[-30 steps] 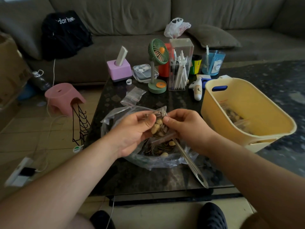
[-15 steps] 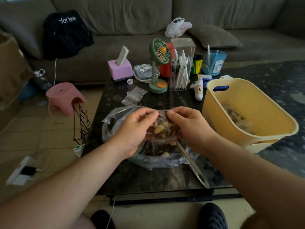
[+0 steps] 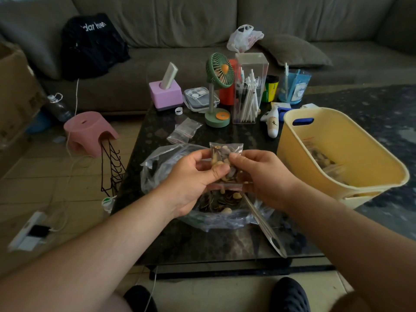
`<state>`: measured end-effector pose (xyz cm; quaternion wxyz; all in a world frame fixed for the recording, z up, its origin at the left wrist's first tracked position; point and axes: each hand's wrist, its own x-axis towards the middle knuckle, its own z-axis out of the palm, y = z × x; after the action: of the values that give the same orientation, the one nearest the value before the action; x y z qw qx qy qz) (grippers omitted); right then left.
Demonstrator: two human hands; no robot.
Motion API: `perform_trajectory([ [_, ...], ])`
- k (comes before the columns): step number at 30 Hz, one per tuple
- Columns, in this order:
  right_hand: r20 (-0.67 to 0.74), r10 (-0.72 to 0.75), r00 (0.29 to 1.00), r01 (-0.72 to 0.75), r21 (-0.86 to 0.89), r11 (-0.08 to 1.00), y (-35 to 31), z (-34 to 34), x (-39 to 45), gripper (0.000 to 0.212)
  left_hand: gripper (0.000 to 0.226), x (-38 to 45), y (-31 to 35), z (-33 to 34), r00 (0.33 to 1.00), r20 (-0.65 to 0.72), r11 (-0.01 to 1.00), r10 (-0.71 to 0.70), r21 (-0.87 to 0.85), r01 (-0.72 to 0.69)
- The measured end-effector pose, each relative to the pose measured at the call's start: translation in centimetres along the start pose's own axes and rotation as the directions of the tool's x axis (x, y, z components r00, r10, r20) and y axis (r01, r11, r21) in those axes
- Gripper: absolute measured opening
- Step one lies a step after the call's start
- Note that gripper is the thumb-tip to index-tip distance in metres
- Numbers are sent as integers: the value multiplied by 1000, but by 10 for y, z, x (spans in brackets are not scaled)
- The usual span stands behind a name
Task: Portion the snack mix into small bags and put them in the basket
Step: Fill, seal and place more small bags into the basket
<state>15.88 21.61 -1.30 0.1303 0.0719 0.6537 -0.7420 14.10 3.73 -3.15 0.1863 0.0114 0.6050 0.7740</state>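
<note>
Both hands hold one small filled zip bag [image 3: 226, 161] above the large clear bag of snack mix [image 3: 216, 199], which lies on the dark desk [image 3: 202, 244]. The left hand [image 3: 193, 176] pinches the small bag from its left side, thumb pressed on the front of it. The right hand [image 3: 263, 174] grips its right side with curled fingers, thumb on the front as well. The small bag stands roughly upright, its red-lined zip edge at the bottom, nuts and seeds showing through the plastic.

One long metal scoop handle [image 3: 263, 224] sticks out of the large bag toward the near edge of the desk. Just beyond the large bag lies a small pile of empty zip bags [image 3: 184, 131]; how many are in it cannot be told.

To the right of the large bag stands one yellow basket [image 3: 360, 154] with a slot handle in its far wall. Filled small bags [image 3: 324, 163] lie inside it, their number unclear.

Farther from the large bag, along the desk's far side, stand one purple holder [image 3: 166, 96], one clear lidded box [image 3: 201, 97], one green desk fan [image 3: 219, 86], one clear tall box of white pens [image 3: 248, 91] and one blue cup [image 3: 293, 86]. A white bottle [image 3: 272, 123] lies beside the basket's far corner.

Left of the large bag, on the floor, sits one pink stool [image 3: 89, 134]. Beyond the desk is a grey sofa [image 3: 180, 23] with one black garment [image 3: 92, 46] and one white plastic bag [image 3: 244, 38] on it.
</note>
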Motion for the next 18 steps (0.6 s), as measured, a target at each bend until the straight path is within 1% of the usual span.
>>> perform_trajectory([
  [1,-15,-12,1000,12,-5,1000,1,-1,1,31,49,-1,1,0,999,27,999,-22,-28,23],
  [3,-30,-26,999,26,10,1000,1,-3,2,30,44,0,1,1,998,59,998,-33,-46,35],
  [5,-15,-31,999,31,41,999,-2,-4,3,31,41,0,1,3,999,36,999,-7,-54,9],
  [7,8,-54,998,54,37,998,-7,-4,2,38,49,2,6,9,1000,9,995,12,-102,-11],
  [8,6,-82,997,81,34,996,-11,-4,1,41,49,3,11,12,1000,6,989,20,-144,-19],
  [9,-16,-117,993,117,41,992,-16,-5,1,39,43,5,16,16,1000,7,982,25,-187,-23],
  [11,-100,-187,977,196,81,977,-28,-10,0,24,27,10,32,25,999,39,972,15,-234,-6],
  [12,-145,-206,968,221,101,970,-36,-16,-1,19,20,13,40,30,998,57,976,9,-216,4],
  [14,-199,-236,951,263,124,957,-52,-31,-3,18,15,21,54,42,998,59,992,24,-124,-17],
  [15,-208,-256,944,287,131,949,-59,-38,-6,20,16,25,62,48,997,66,995,38,-92,-32],
  [18,-234,-309,922,348,149,926,-75,-56,-13,17,27,38,82,73,989,143,998,47,-44,-41],
])
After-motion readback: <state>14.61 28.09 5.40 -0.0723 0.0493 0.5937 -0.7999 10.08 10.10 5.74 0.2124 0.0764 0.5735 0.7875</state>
